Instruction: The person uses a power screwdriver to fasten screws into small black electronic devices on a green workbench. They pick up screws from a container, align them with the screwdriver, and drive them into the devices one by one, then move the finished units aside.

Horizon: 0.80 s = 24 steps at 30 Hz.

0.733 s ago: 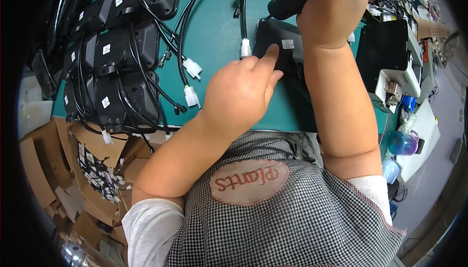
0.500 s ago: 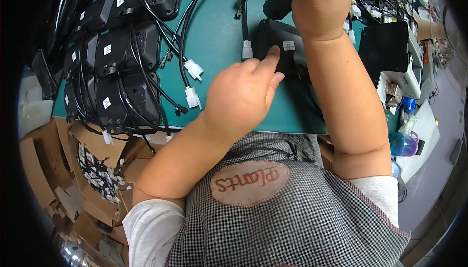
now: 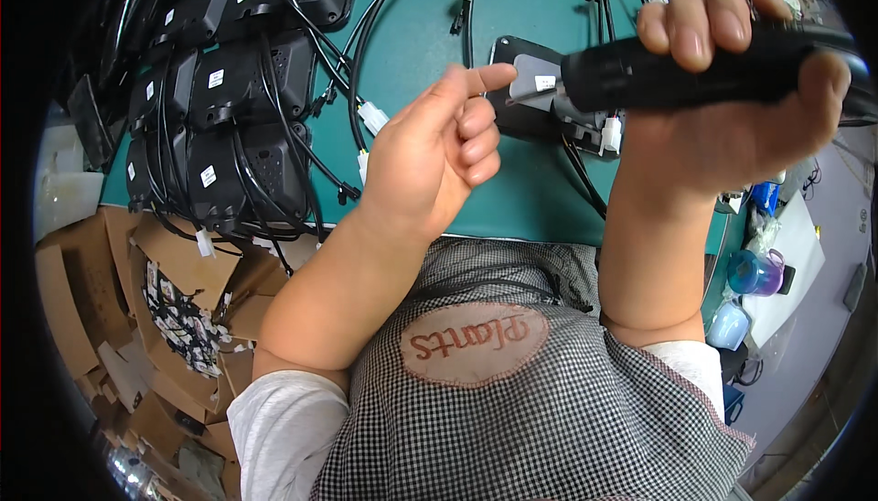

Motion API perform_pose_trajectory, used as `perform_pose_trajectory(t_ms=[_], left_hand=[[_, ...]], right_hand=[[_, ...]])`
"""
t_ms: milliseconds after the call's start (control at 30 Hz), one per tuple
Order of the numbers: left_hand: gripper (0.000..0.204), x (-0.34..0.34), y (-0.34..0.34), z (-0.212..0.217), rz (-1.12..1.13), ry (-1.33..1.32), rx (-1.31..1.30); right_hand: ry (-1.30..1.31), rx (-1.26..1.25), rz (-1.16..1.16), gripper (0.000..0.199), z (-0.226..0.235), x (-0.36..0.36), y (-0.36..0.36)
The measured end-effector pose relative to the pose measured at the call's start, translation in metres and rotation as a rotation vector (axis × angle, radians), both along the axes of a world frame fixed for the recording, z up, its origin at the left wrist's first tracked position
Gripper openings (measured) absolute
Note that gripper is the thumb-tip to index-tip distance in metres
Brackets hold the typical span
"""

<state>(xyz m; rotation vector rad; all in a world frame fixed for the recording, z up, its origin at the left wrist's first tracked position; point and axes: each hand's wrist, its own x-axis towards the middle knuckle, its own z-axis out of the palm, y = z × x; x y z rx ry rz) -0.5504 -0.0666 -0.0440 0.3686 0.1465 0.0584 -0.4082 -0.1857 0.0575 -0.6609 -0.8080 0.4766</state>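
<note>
My right hand grips a black barrel-shaped power screwdriver, held almost level with its thin bit toward the left. Below the bit lies a black plastic housing with a grey raised part and a white label. The bit overlaps the housing in view; contact I cannot tell. My left hand has its index finger stretched to the housing's left side, while the other fingers curl into the palm, where anything held is hidden. A white connector shows at the housing's right edge, and dark cables run below it.
Similar black housings with cables lie in rows at the left of the green table. White connectors hang on cables near my left hand. Cardboard boxes stand at lower left. A blue-purple cup is at right.
The screwdriver in my right hand has swung from upright-looking at the top to level, nearer and further right. My left index finger has drawn back from the label to the housing's left side.
</note>
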Motion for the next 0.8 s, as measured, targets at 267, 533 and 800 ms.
perform_pose_trajectory(t_ms=[267,533,800], left_hand=[[0.066,-0.008,-0.021,0.028,0.083,0.044,0.027],[0.063,-0.013,-0.032,0.026,0.074,0.035,0.168],[0.021,-0.023,-0.025,0.009,-0.005,0.143,0.245]], right_hand=[[0.004,0.041,-0.034,0.052,-0.020,-0.016,-0.008],[0.032,0.013,-0.135,0.050,-0.029,-0.026,-0.004],[0.051,0.025,-0.112,0.051,-0.020,-0.019,-0.016]])
